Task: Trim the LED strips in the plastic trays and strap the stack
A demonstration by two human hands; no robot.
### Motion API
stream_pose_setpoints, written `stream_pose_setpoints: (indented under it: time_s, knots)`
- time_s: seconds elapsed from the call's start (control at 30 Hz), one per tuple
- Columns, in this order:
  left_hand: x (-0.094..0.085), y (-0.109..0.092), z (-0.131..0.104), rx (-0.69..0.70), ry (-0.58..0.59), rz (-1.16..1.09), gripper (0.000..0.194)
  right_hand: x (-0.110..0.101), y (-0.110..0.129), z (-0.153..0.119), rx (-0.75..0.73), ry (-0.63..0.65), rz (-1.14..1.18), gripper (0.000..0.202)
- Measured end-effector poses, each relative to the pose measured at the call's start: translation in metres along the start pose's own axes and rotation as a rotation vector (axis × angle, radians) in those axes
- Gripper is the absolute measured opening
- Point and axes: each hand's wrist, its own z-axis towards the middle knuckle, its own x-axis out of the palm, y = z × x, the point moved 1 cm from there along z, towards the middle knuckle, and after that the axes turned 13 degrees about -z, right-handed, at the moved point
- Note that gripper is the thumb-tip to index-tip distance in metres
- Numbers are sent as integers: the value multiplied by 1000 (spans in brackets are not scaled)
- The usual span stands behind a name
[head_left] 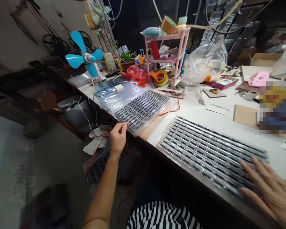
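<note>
A clear plastic tray (205, 152) lies along the front of the table, filled with rows of thin dark sticks with silvery marks. My right hand (269, 187) rests on its right end, fingers stretched out and apart. Further left is a second clear tray (143, 109) with similar dark pieces in rows. My left hand (118, 136) is at that tray's near-left edge, thumb and fingers pinched together. Whatever the pinch holds, if anything, is too small to make out. A red cord (177, 98) curves beside the second tray.
Clear plastic sheets (119, 92) lie behind the second tray, near a blue fan (87, 57). A pink shelf (166, 54) with tape rolls stands at the back, beside a crumpled clear bag (205, 62). A brown board (245, 116) lies at right. Below the table edge are cables.
</note>
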Motion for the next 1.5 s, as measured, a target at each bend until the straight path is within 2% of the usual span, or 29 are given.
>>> stream_pose_setpoints:
  time_s: [0.1,0.17,0.3,0.4,0.5,0.57,0.67,0.8,0.93,1.07,1.17,1.3,1.4,1.5]
  knots:
    - [-4,14,2,-89,-57,-55,28,-2,27,12,-160,87,-124,65]
    - [-3,22,2,-155,-112,-101,29,-2,32,17,-201,125,-159,66]
    - [-3,32,3,-336,-223,-287,41,4,13,22,-264,42,-163,67]
    - [-7,33,5,-489,-217,-510,48,14,-3,36,-325,-50,-130,65]
    - [-15,30,5,-598,-201,-725,49,23,3,66,-399,-52,-76,63]
    - [-20,28,4,-656,-198,-838,47,24,21,94,-468,-34,-42,57]
    - [-22,28,4,-723,-191,-972,38,20,62,145,-602,-23,-11,43]
    - [-14,29,11,-740,-210,-1070,19,17,122,218,-730,-67,-58,45]
    - [-6,28,22,-736,-203,-1048,15,29,166,276,-694,-91,-125,45]
    - [-7,20,35,-694,-156,-999,18,52,185,315,-487,20,-41,42]
    - [-10,12,46,-652,-120,-972,18,71,188,333,-369,60,10,48]
    - [-15,9,57,-640,-82,-924,15,92,188,349,-309,72,112,59]
    - [-20,18,55,-657,-67,-889,13,108,193,358,-322,113,98,59]
    - [-28,35,42,-685,-77,-857,11,122,199,364,-345,143,48,58]
